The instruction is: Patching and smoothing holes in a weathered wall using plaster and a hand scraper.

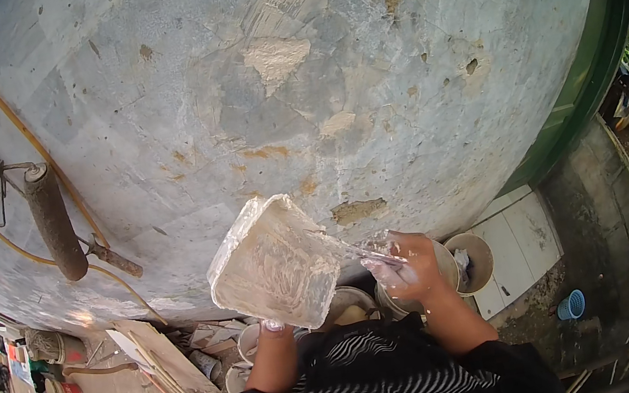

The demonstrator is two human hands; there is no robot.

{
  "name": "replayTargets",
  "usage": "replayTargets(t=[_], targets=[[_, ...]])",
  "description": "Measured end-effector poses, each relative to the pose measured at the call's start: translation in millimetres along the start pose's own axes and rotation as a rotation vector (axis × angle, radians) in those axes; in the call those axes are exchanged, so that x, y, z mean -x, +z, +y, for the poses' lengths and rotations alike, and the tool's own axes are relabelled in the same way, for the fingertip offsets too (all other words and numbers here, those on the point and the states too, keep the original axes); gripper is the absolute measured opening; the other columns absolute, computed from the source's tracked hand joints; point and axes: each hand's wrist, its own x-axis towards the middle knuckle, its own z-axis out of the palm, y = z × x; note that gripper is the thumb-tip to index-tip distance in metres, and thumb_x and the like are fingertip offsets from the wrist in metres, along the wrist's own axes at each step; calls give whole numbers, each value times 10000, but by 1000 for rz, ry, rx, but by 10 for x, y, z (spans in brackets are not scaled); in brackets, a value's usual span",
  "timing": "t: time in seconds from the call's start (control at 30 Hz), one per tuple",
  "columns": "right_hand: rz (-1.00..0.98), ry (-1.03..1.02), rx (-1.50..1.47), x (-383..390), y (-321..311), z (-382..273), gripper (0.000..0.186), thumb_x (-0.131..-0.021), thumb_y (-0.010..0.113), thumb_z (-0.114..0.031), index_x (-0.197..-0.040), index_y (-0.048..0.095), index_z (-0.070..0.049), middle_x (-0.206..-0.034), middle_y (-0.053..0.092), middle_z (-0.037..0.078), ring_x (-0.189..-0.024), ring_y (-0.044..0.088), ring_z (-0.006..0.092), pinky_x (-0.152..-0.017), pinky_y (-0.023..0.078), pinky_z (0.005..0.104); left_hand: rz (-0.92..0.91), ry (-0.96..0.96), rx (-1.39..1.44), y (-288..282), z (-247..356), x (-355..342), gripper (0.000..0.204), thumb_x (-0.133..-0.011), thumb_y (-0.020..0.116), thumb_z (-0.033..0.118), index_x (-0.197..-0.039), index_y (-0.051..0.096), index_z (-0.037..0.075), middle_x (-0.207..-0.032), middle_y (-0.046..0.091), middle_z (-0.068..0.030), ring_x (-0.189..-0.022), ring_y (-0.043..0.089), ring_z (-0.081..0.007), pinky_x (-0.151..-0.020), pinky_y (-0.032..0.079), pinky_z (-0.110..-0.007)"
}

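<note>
My left hand [274, 327] holds up a squarish tub [273, 272] from below; only part of the thumb and hand shows past its edge. White putty is smeared over the tub's inside and crusted on its rim. My right hand [408, 265], whitened with putty, is closed around a thin putty knife [372, 254]. The knife's forward end meets the tub's right rim, and its blade cannot be made out clearly. Ahead stands a grey, worn wall [178, 103] with a fresh beige putty patch [278, 59] and several chipped holes.
A paint roller [51, 215] and a yellow hose [18, 119] hang at the left of the wall. Buckets [472, 261] stand below my hands. Boards [165, 365] lie at lower left. A blue basket [571, 305] sits at right, near a green door [556, 128].
</note>
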Motion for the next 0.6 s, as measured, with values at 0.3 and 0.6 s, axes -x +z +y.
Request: replayTargets(t=[0.3, 0.6], targets=[[-227, 76, -3, -105, 295, -146, 172, -764, 633, -88, -931, 644, -49, -750, 604, 143, -601, 575, 346, -550, 477, 386, 14, 59, -155, 175, 405, 16, 905, -754, 621, 443, -1463, 178, 97, -1476, 267, -119, -1333, 288, -358, -1094, 195, -548], [-193, 284, -243, -48, 824, -396, 147, -832, 606, -104, -955, 629, -28, -774, 618, 162, -666, 598, 331, -609, 480, 341, -30, 69, -290, 354, 838, -177, 1006, -678, 708, 420, -1456, 172, 76, -1452, 295, -128, -1314, 327, -346, -1076, 261, -526]])
